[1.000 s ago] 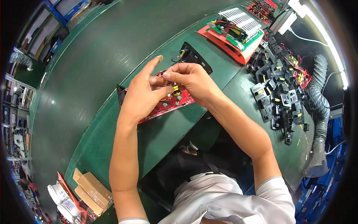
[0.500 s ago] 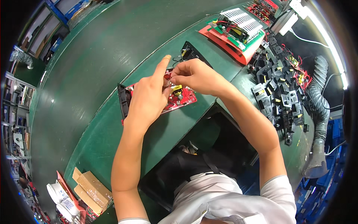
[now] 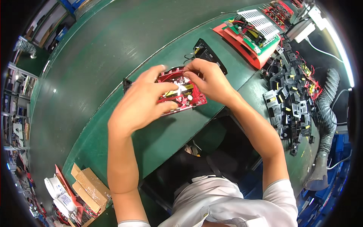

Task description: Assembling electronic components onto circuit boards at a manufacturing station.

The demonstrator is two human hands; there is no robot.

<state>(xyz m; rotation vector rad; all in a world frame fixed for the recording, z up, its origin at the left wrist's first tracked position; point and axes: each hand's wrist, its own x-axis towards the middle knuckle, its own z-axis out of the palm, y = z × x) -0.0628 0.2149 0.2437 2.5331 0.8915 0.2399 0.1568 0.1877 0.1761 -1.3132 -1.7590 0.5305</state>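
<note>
A red electronics unit (image 3: pixel 199 99) with a red board, a yellow-wrapped part (image 3: pixel 186 90) and small components lies on the green bench. My left hand (image 3: pixel 141 99) is over its left side, fingers spread apart, fingertips close above or touching the board; I cannot tell which. At the far edge of the unit, my right hand (image 3: pixel 209 80) has thumb and forefinger brought together. What that pinch holds, if anything, is too small to make out. A black panel (image 3: pixel 127 84) at the unit's left end is mostly hidden by my left hand.
A black vented panel with wires (image 3: pixel 210 55) lies just beyond my right hand. Farther right are a red tray (image 3: pixel 242 49) bearing a green board with a slotted metal cover (image 3: pixel 259 23), and many black parts (image 3: pixel 289 100). A cardboard box (image 3: pixel 90 189) and white spools (image 3: pixel 60 195) stand lower left.
My left hand has drawn back to the left and its fingers have spread, uncovering more of the board. My right hand stays pinched at the unit's far edge. The whole view has shifted slightly.
</note>
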